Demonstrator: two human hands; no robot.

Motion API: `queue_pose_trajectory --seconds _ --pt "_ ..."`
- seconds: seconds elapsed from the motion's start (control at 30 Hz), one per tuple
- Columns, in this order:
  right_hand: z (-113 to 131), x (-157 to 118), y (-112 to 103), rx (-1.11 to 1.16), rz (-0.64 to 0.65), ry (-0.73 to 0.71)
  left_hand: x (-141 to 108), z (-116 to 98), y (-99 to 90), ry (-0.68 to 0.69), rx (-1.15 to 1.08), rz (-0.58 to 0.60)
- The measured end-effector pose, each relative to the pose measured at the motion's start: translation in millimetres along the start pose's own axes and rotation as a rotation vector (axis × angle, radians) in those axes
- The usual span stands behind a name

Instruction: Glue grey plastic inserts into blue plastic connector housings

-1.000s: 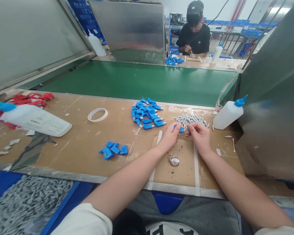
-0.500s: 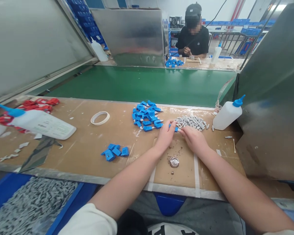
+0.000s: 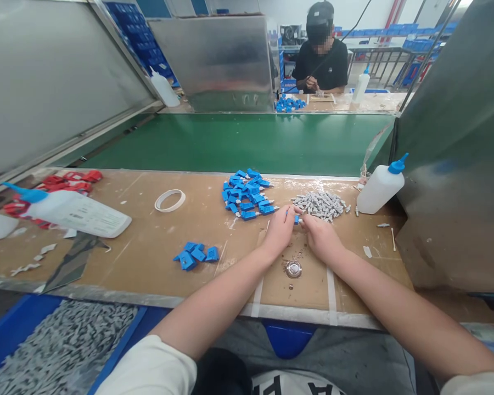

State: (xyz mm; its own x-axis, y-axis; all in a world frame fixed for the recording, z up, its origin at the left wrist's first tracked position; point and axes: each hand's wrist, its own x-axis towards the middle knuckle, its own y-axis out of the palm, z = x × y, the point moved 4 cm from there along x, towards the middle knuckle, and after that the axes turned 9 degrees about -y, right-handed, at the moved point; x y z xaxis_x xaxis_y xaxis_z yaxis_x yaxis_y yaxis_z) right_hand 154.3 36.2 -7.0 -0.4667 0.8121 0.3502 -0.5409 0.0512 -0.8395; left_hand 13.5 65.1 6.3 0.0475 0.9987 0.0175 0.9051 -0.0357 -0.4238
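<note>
My left hand [image 3: 280, 226] is closed around a small blue plastic part [image 3: 297, 220], mostly hidden by the fingers. My right hand [image 3: 320, 235] is pinched at the light-coloured end of this part; what its fingertips grip is hidden. A pile of blue plastic parts [image 3: 247, 193], several with pale tips, lies just beyond and left of my left hand. Small grey plastic pieces [image 3: 321, 205] are heaped just beyond my right hand. Below the hands, a round shiny metal dish [image 3: 293, 269] sits on the cardboard-covered bench [image 3: 148, 274].
A few blue parts [image 3: 195, 255] lie left of my forearm. White squeeze bottles stand at right [image 3: 381, 189] and lean at left [image 3: 78, 213], near red parts [image 3: 72, 181]. A tape roll [image 3: 170, 201], green belt [image 3: 239, 142], and bin of grey pieces [image 3: 142, 318] surround me. A co-worker [image 3: 321, 60] sits opposite.
The view has shifted slightly. My hands stay together at the blue part, with the right fingers curled in a little more. The piles look the same.
</note>
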Motion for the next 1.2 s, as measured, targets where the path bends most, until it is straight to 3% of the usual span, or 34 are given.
queue_pose_trajectory --seconds 0.17,0.27,0.33,0.4,0.53,0.63,0.7,0.8,0.9,1.07,1.2 --pt "-8 7 -12 -0.062 -0.054 -0.073 -3 -17 -13.3 0.07 0.189 0.005" --pt "-14 9 -21 -0.189 -0.147 -0.109 0 -22 -44.1 0.023 0.511 -0.125" --pt "-17 9 -21 -0.303 -0.133 -0.116 9 -20 -70.1 -0.02 0.715 -0.239" --pt "-18 8 -17 -0.386 -0.083 -0.119 22 -14 -91.8 -0.035 0.838 -0.279" --pt "-17 7 -13 -0.418 -0.031 -0.125 39 -5 -121.1 -0.011 0.875 -0.22" --pt "-17 7 -14 -0.404 -0.022 -0.132 24 -16 -148.4 0.091 0.852 -0.277" --pt "-19 6 -15 -0.41 -0.027 -0.134 2 -23 -168.0 0.149 0.881 -0.233" --pt "-21 5 -14 -0.434 -0.045 -0.13 -39 -17 -188.7 0.152 0.981 0.039" --pt "-21 5 -13 -0.436 -0.056 -0.134 -73 5 -198.0 0.089 1.112 0.212" --pt "-21 7 -17 -0.292 -0.13 -0.114 -92 33 -187.5 0.123 1.147 0.247" --pt "-25 7 -21 0.064 -0.2 -0.109 -96 41 -175.6 0.16 1.095 0.271"
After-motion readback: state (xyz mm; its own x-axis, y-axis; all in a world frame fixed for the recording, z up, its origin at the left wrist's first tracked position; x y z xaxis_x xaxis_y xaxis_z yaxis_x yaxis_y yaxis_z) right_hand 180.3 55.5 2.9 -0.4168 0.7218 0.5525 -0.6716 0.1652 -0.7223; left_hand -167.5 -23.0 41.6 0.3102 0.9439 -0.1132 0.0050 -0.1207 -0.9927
